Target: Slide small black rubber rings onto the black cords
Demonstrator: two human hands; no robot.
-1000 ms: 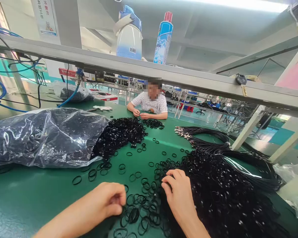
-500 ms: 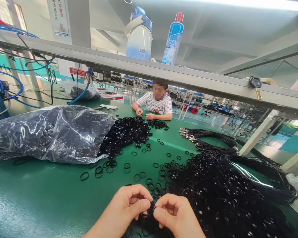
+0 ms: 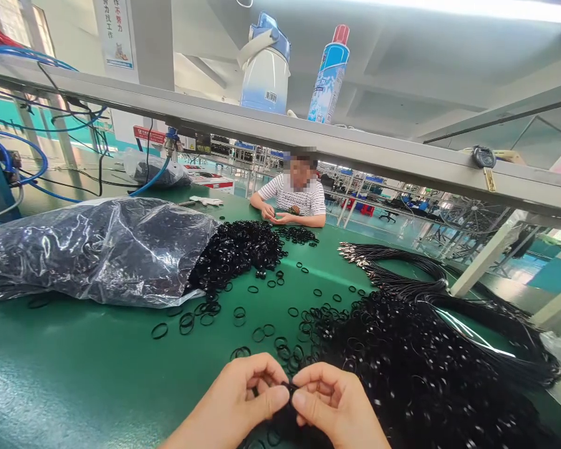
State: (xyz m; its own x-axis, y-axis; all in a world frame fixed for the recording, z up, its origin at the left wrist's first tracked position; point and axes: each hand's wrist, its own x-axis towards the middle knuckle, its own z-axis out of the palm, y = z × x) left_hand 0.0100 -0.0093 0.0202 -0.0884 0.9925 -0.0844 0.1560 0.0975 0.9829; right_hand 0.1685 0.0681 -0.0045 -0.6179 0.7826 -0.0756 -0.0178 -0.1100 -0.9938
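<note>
Two bare hands meet at the near edge of a green table (image 3: 75,374): the left hand (image 3: 243,399) and right hand (image 3: 331,405) are curled, thumbs and forefingers pinched together on a small black rubber ring (image 3: 287,391) held between them, just above the tabletop. What else the fingers enclose cannot be told.

Right of the hands lies a large heap of black rings (image 3: 425,380), with loose rings scattered across the green surface in front. Beyond it, one bundle of black cables (image 3: 411,274) with metal ends stretches across the table. To the left, one clear plastic bag (image 3: 88,249) lies on its side, a second pile of rings (image 3: 238,249) spilling from its mouth.

At the far side sits one person in a striped shirt (image 3: 299,199), hands together over more rings. Overhead, a metal shelf rail (image 3: 355,153) carries one white-and-blue jug (image 3: 265,68) and one spray can (image 3: 330,75). Blue hoses hang at far left; factory benches recede behind.
</note>
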